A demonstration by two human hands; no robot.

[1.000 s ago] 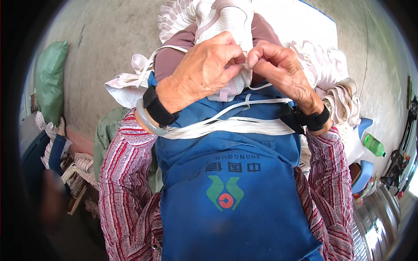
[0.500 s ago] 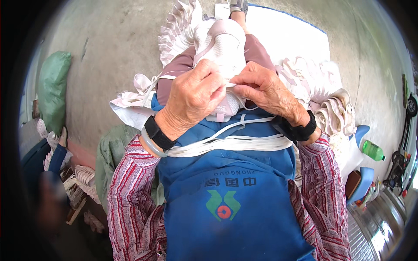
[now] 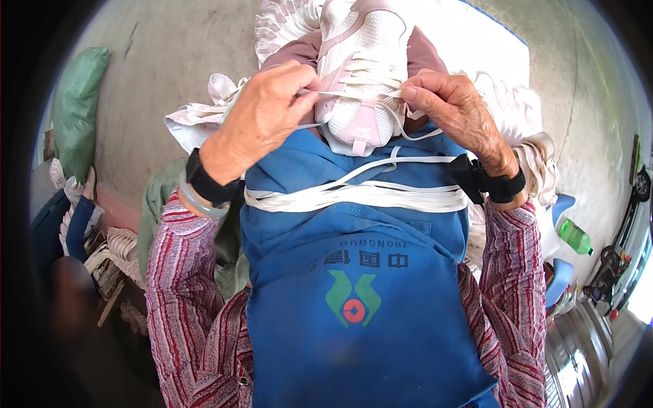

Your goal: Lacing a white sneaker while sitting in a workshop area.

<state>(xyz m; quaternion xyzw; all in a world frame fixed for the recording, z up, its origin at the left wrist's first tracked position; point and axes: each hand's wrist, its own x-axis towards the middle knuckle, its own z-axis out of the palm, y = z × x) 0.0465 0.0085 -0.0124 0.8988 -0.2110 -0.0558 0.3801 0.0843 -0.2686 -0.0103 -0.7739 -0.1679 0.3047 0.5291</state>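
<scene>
On my lap lies a white mesh shoe upper [image 3: 371, 30] with pale pink overlays, its tongue pointing toward me. White lace [image 3: 357, 96] runs in rows across its opening. My left hand [image 3: 258, 109] is closed, pinching the lace at the upper's left side. At the right side, the thumb and fingers of my right hand [image 3: 459, 112] are closed on the lace too. The stretch between the hands looks taut. A loose lace tail hangs below my right hand. Nearer to me, a bundle of white laces [image 3: 360, 198] lies across my blue apron [image 3: 367, 285].
Stacked pink-and-white uppers sit beyond my left hand [image 3: 279, 27] and past my right hand [image 3: 510, 105]. More pieces [image 3: 197, 115] lie at my left. A green sack [image 3: 80, 112] stands far left; a green bottle [image 3: 575, 236] lies on the right.
My hands have moved apart from close together over the upper, drawing the lace out to both sides. The lace rows and the tongue are now in plain sight.
</scene>
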